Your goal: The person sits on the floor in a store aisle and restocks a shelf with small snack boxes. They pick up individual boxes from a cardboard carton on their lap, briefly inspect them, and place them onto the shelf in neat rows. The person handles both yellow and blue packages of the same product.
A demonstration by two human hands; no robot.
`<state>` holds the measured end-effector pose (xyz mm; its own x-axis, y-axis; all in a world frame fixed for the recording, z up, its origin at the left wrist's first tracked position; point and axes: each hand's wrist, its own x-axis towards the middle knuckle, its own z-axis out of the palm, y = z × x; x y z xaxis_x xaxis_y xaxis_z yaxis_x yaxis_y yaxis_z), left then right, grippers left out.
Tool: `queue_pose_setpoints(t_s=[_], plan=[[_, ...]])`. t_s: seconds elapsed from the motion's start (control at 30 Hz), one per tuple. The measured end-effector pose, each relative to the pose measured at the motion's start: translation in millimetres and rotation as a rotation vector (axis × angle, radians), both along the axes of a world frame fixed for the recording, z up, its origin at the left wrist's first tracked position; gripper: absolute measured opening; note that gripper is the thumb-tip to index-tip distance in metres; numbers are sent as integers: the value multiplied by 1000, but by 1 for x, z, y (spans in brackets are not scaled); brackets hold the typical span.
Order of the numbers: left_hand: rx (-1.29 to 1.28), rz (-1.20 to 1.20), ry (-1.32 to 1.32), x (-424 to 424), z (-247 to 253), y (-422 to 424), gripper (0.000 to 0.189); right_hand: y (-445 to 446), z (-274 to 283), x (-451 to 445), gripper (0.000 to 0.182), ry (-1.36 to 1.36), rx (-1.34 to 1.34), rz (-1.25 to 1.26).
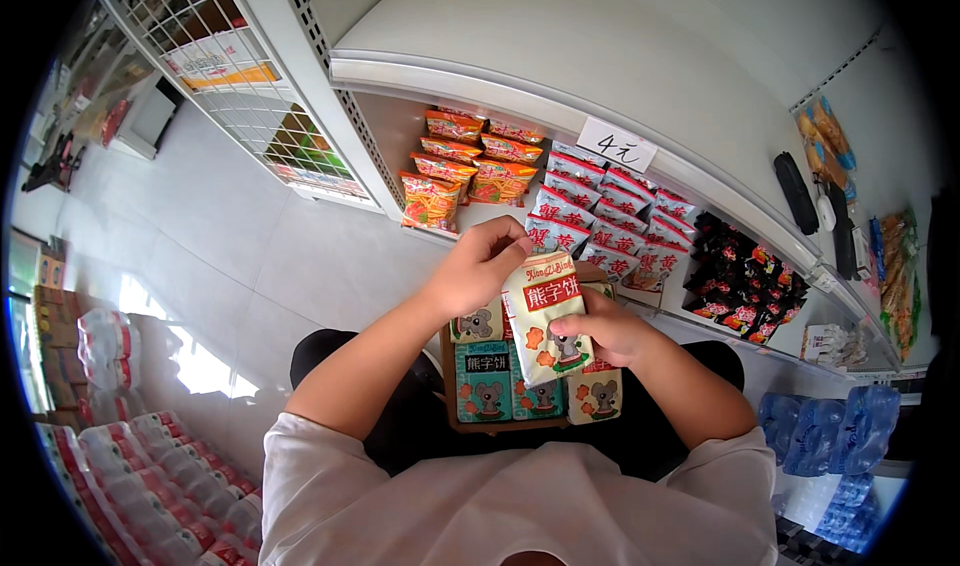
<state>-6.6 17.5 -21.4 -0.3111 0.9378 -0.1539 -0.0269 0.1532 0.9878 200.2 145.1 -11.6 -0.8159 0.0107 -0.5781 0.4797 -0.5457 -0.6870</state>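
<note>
A cream-coloured biscuit packet (551, 344), printed with a cartoon mouse, is held up in front of my chest. The fingers of my left hand (480, 266) are bent at its upper left corner; whether they pinch it I cannot tell. My right hand (611, 329) grips it from the right, thumb across its front. Below it, between my knees, is a cardboard box (450, 386) holding turquoise packets (484, 386) and cream packets (595, 397). The held packet hides part of the box's contents.
Ahead, a lower shelf carries orange snack bags (431, 202), silver-and-red bags (559, 232) and black bags (739, 284). The shelf above has a handwritten price card (616, 144) on its edge. Shrink-wrapped bottles (157, 483) stand at left, blue-wrapped bottles (832, 431) at right.
</note>
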Motion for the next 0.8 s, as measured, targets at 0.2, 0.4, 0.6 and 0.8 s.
queue_pose_setpoints(t_s=[0.2, 0.4, 0.6, 0.8], plan=[[246, 232, -170, -16, 12, 2, 44, 1, 68, -36, 60, -25, 68, -54], [343, 453, -326, -45, 18, 4, 42, 29, 166, -123, 46, 347, 225, -71], [292, 482, -273, -55, 21, -3, 36, 64, 189, -254, 50, 420, 809, -283], [316, 465, -188, -58, 23, -8, 32, 79, 156, -330, 51, 384, 921, -379]])
